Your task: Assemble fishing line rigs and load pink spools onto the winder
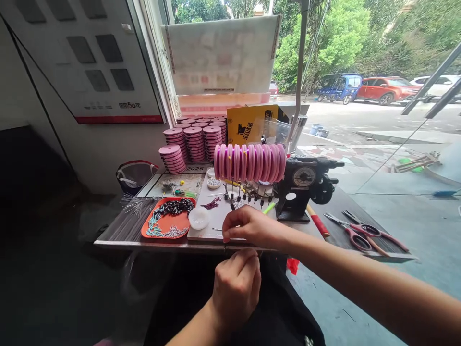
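Note:
Just in front of the table edge, my right hand [254,226] comes in from the right with thumb and fingertips pinched together. Below it my left hand [236,283] is closed, its fingers curled. A tiny dark piece [225,248] shows between the two hands; it is too small to name, and what each hand grips is hidden. Behind my right hand, pink spools [248,162] sit in a row on the shaft of a black winding machine [298,185] with a dial. Several small dark pieces hang below the spools. A white board [201,234] lies under them.
An orange tray [144,229] of beads and small parts stands left, beside a white round dish [199,218]. Stacked pink spools [196,144] and a yellow box [236,120] stand behind. Scissors [356,235] and a red-wrapped rod [319,225] lie right.

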A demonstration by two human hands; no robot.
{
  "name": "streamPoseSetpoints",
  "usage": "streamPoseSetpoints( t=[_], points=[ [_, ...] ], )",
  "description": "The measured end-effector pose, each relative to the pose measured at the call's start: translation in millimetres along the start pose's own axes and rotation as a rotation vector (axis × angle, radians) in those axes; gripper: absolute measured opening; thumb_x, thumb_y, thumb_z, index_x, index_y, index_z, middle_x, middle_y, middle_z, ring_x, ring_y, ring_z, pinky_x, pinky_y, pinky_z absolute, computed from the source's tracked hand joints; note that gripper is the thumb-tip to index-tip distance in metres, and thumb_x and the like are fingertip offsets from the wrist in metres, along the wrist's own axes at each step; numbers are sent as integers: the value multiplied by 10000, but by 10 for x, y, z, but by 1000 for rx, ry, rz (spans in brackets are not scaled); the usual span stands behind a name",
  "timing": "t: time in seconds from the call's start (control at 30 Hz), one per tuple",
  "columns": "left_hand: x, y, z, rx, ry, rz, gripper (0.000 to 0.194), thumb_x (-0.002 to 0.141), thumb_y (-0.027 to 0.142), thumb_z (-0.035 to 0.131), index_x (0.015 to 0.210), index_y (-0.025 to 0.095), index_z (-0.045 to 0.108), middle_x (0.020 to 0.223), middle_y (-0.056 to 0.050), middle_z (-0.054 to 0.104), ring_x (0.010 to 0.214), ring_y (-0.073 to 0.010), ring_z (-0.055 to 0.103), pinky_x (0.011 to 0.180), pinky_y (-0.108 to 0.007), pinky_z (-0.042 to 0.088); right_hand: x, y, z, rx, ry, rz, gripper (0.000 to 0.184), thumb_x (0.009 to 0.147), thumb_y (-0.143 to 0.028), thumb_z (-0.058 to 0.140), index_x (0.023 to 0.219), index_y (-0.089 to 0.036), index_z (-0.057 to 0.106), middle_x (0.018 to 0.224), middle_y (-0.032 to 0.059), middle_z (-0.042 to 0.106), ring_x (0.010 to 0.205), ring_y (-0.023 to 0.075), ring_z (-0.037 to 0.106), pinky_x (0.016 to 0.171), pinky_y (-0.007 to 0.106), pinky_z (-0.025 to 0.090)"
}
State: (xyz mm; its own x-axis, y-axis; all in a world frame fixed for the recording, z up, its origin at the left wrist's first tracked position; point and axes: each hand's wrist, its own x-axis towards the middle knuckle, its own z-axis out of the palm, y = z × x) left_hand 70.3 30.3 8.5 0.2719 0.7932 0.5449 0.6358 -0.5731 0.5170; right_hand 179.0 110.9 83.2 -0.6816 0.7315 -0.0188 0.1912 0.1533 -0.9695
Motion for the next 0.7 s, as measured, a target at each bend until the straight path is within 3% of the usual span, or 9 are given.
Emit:
streamPoseSetpoints(
  t=[0.07,0.17,0.2,0.27,0.4,0.53,0.63,0.7],
  points=[
    [43,7,10,-244,7,-251,148,766,106,494,693,168,607,755,-75,640,678,-159,574,613,-251,443,-198,-15,-17,-127,160,-102,52,721,-170,566,672,-154,571,617,-23,548,561,101,469,527,192,352],
    [115,11,23,-760,-29,-731,81,683,160,598,604,146,599,677,-39,615,514,-88,453,435,-190,335,-609,158,-14,-507,527,-351,109,850,-186,472,781,-175,556,667,-3,563,564,112,482,559,217,368],
    [132,14,28,-932,-47,-859,73,653,162,623,588,134,605,659,-31,609,482,-66,408,406,-172,295,-735,263,5,-613,580,-403,138,875,-172,447,785,-177,552,669,5,563,567,116,487,556,220,367],
    [152,29,36,-1195,-62,-1038,64,603,143,659,564,116,615,636,-20,604,454,-33,348,385,-142,245,-918,491,71,-767,569,-495,187,901,-140,411,791,-170,559,658,16,552,557,120,478,539,225,359],
    [160,68,51,-1397,-27,-1250,89,532,96,709,565,112,628,618,-23,626,466,-21,399,371,-103,226,-977,795,220,-972,510,-664,260,924,-111,343,861,-139,594,678,43,566,558,138,458,516,254,336],
    [168,86,57,-1469,-38,-1316,90,526,62,704,572,90,632,604,-31,633,444,-15,443,352,-90,241,-896,868,292,-1064,482,-769,291,918,-97,317,894,-112,607,654,51,558,528,144,441,486,274,306],
    [177,102,47,-1489,-33,-1374,82,547,31,685,578,83,630,624,-41,635,464,-22,472,345,-82,251,-892,909,327,-928,546,-713,294,924,-126,329,840,-127,610,630,44,549,529,145,444,486,270,327],
    [183,112,31,-1517,-56,-1412,82,564,16,674,593,80,630,630,-29,619,454,-13,456,346,-79,264,-911,923,327,-696,571,-558,281,932,-182,359,803,-149,607,640,37,553,550,138,474,502,251,370]
  ],
)
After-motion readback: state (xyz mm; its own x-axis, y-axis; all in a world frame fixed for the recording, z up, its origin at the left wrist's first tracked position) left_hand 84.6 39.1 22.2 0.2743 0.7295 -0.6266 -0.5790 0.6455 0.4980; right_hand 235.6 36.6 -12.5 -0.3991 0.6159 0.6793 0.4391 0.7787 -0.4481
